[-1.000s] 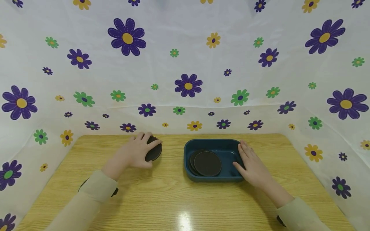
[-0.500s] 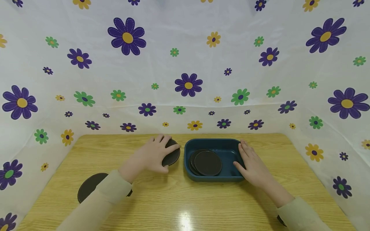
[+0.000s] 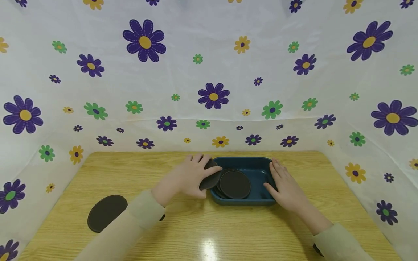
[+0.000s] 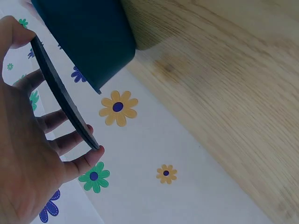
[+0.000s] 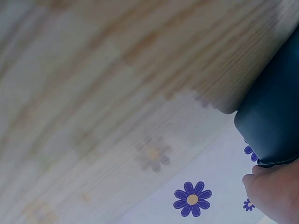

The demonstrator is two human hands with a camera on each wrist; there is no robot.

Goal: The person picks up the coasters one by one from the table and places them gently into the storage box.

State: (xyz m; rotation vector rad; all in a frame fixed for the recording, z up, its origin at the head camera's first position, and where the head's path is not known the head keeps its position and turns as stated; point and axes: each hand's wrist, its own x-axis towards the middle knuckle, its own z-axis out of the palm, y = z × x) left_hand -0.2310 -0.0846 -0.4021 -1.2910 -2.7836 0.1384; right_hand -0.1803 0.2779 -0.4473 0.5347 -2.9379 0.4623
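Observation:
A round black coaster (image 3: 211, 178) is pinched by its edge between the thumb and fingertips of my left hand (image 3: 191, 177). In the left wrist view this coaster (image 4: 64, 95) shows nearly edge-on. It overlaps the left rim of a dark blue rectangular tray (image 3: 258, 201) in the head view. Inside the tray's left half, several similar coasters (image 3: 235, 185) lie overlapping. My right hand (image 3: 286, 187) rests on the tray's right rim, fingers straight and thumb reaching over the inside. The right wrist view catches only part of that hand (image 5: 275, 189) at the tray's corner.
Another black coaster (image 3: 106, 214) lies on the wooden table (image 3: 183, 232) at the left, partly behind my left sleeve (image 3: 130, 224). A white flowered cloth (image 3: 183, 72) hangs behind the table and along both sides.
My left hand has carried its coaster rightward across the table to the tray's left rim. The coaster at the left has come into view from behind the sleeve. My right hand has stayed put.

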